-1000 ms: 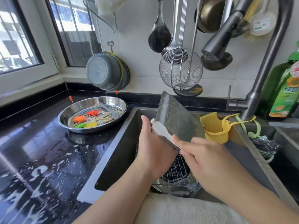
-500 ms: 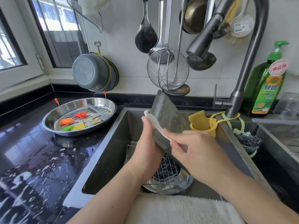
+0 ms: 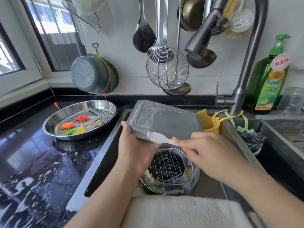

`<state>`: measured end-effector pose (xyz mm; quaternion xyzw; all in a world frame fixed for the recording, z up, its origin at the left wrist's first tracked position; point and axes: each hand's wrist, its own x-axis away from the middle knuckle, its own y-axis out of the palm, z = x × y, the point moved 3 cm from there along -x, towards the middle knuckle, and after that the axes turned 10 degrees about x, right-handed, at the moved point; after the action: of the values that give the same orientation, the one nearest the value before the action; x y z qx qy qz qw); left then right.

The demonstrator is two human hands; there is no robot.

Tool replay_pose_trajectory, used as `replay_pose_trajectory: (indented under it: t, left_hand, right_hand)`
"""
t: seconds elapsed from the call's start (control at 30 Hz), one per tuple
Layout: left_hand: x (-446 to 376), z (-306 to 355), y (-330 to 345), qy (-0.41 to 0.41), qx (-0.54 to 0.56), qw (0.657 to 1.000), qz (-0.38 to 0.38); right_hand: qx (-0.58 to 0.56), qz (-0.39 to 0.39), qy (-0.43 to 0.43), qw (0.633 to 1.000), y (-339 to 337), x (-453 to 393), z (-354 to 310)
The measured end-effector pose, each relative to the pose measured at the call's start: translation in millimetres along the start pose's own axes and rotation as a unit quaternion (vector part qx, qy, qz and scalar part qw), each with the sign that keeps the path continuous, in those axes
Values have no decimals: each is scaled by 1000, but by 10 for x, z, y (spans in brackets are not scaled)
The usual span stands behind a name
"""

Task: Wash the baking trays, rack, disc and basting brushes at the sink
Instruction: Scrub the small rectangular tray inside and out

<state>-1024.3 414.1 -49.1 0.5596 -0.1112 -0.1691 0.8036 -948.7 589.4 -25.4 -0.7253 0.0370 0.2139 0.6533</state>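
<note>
A grey rectangular baking tray [image 3: 166, 120], soapy on its upturned bottom, is held over the sink. My left hand [image 3: 137, 152] grips its near left edge from below. My right hand [image 3: 205, 152] pinches a white cloth [image 3: 160, 138] against the tray's near edge. Below them in the sink, a wire rack [image 3: 169, 163] lies over a dark perforated disc in a round steel tray [image 3: 194, 178]. On the counter to the left, a second round steel tray [image 3: 52, 127] holds orange, red, green and yellow basting brushes [image 3: 74, 126] on a rack.
The faucet [image 3: 243, 76] arches over the sink's right side, its spray head above the tray. A yellow holder [image 3: 209, 124] hangs at the sink's back edge. A green soap bottle [image 3: 269, 83] stands right. Ladles and a skimmer [image 3: 167, 68] hang on the wall. A white towel [image 3: 181, 211] covers the front edge. The black counter is wet and sudsy.
The grey tray has tipped from standing nearly on edge to lying almost flat, bottom up. My right hand with the cloth has slid to its near edge.
</note>
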Motion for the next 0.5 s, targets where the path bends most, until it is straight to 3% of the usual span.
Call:
replay_pose_trajectory:
  t: [0.13, 0.2, 0.37, 0.5]
  left_hand:
    - [-40, 35, -77, 22, -5, 999, 25]
    - [-45, -20, -83, 12, -5, 999, 38]
    - [-7, -182, -98, -21, -40, 997, 56]
    - [-34, -24, -133, -3, 12, 996, 84]
  right_hand:
    - [-5, -79, 53, 996, -110, 80, 291]
    - [-8, -68, 44, 997, -111, 81, 187]
    - [-19, 40, 14, 999, -19, -8, -233]
    - [-11, -6, 57, 998, -49, 42, -30]
